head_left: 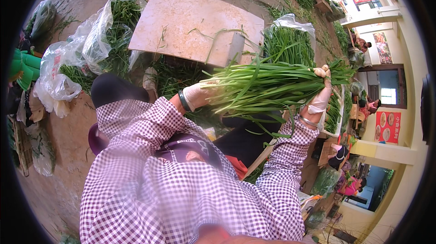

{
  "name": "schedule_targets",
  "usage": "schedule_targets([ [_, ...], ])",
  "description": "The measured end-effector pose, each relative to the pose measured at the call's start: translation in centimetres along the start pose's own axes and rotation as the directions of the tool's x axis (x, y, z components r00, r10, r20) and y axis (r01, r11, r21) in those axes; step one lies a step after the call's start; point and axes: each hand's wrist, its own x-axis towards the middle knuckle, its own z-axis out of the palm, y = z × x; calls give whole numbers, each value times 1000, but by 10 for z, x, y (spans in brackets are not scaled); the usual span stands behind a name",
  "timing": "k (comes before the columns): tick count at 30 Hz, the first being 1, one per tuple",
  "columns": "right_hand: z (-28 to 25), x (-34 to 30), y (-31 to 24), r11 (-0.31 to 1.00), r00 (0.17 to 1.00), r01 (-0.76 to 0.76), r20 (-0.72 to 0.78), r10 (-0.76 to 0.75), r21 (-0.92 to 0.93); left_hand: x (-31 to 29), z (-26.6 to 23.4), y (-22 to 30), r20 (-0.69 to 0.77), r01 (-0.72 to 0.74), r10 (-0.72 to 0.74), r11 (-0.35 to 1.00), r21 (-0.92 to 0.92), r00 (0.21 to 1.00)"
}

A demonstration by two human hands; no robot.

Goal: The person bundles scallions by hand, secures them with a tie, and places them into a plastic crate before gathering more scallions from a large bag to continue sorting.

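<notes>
A thick bunch of long green garlic chives (268, 82) lies sideways in front of me, pale stalk ends to the left and leaf tips to the right. My right hand (320, 92), in a thin whitish glove, is closed around the bunch near its leafy end. At the pale stalk ends is my left hand (196, 96), gloved too, with a dark band on the wrist. Its fingers are bent against the stalks and partly covered by them. Several loose leaves hang below the bunch.
Beyond the bunch stands a pale board (190, 23) with a grey metal piece (235, 47) and stray leaves on it. A plastic-lined heap of chives (288, 44) is at its right. Bags of greens (119, 35) stand at left. Other people (352, 185) sit along the right.
</notes>
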Motion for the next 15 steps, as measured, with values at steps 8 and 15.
schedule_targets([
  [8, -9, 0, -9, 999, 988, -36, 151, 35, 3, 0, -5, -8, 187, 70, -51, 993, -96, 981],
  [15, 2, -8, -10, 999, 995, -23, 95, 19, 39, -19, 14, 1, 134, -42, 24, 990, 136, 991],
])
